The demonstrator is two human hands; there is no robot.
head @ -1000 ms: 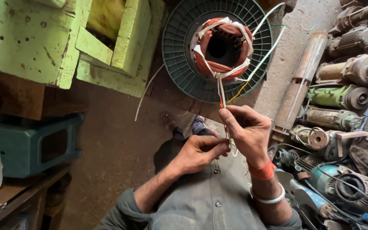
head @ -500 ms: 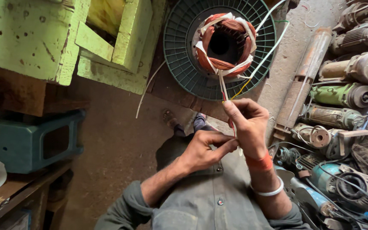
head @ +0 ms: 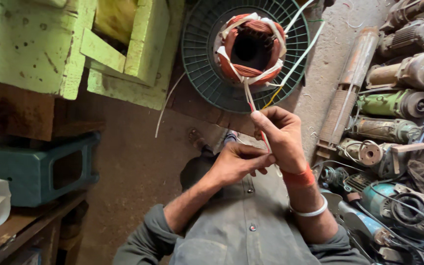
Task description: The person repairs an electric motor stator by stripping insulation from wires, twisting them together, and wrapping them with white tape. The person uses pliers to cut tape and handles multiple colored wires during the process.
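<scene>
While the right hand (head: 283,140) pinches a bundle of thin leads (head: 251,100), red and white, its fingers are clamped together on them. Leads run taut, long axis up and away toward the copper-wound stator (head: 251,49) sitting in a green ribbed housing (head: 197,59) on the floor. Left hand (head: 236,162) lies just below, fingertips closed on the leads' lower end, touching the right palm. Right hand is nearer the stator.
</scene>
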